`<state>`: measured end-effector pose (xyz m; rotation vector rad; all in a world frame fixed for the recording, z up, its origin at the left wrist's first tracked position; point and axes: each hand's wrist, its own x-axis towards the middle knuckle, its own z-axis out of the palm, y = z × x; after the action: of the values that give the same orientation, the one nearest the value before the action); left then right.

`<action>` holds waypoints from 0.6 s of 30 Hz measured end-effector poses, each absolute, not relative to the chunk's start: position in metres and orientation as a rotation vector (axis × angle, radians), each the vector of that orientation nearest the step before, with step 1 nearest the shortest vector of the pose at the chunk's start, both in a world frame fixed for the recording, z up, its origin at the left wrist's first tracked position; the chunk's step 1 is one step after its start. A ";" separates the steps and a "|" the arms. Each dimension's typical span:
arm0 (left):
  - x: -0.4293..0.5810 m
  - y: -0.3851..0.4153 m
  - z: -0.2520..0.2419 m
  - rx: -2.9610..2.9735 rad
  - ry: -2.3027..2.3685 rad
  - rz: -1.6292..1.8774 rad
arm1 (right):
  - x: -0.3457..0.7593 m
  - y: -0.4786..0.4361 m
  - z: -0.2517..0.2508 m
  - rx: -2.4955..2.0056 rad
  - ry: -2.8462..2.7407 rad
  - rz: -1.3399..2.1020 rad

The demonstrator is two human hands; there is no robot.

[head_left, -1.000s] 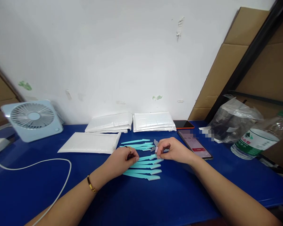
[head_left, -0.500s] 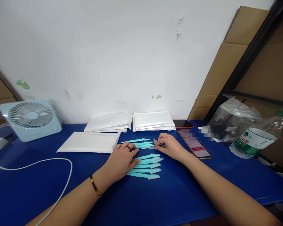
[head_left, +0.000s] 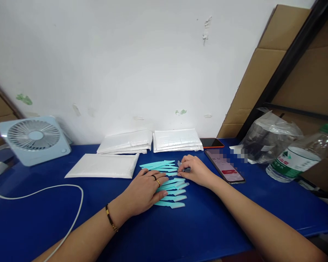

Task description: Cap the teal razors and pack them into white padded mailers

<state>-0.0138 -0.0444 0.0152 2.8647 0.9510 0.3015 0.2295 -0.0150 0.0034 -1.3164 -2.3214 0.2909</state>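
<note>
Several slim turquoise plastic razors (head_left: 171,192) lie in a row on the blue table (head_left: 196,225), with a second loose bunch (head_left: 157,165) just behind them. My left hand (head_left: 147,189) lies flat on the near row, fingers stretched out over the handles. My right hand (head_left: 194,170) rests on the table to the right of the far bunch, its fingertips pinched on a small clear-grey cap (head_left: 184,169).
Three white padded envelopes lie behind: one flat (head_left: 102,165), two stacks (head_left: 177,140) by the wall. A phone (head_left: 225,166) lies right of my right hand, a bagged item (head_left: 268,138) and water bottle (head_left: 297,160) farther right. A fan (head_left: 34,140) and white cable (head_left: 43,191) are at left.
My left hand slid right and flattened over the near row of razors. My right hand lowered from above the razors to the table beside the far bunch and stayed pinched.
</note>
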 end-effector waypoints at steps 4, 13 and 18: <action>-0.015 -0.050 0.020 2.800 0.868 0.276 | 0.234 -0.020 0.010 -1.330 -2.388 0.384; -0.016 -0.055 0.025 2.733 0.799 0.311 | 0.238 -0.024 0.018 -1.278 -2.341 0.534; -0.018 -0.043 0.015 2.779 0.952 0.365 | 0.265 -0.024 0.035 -1.443 -2.200 0.426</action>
<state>-0.0183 -0.0428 0.0146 2.7787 0.9522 0.3651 0.2651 -0.0241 0.0347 -1.4434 -2.1996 0.4258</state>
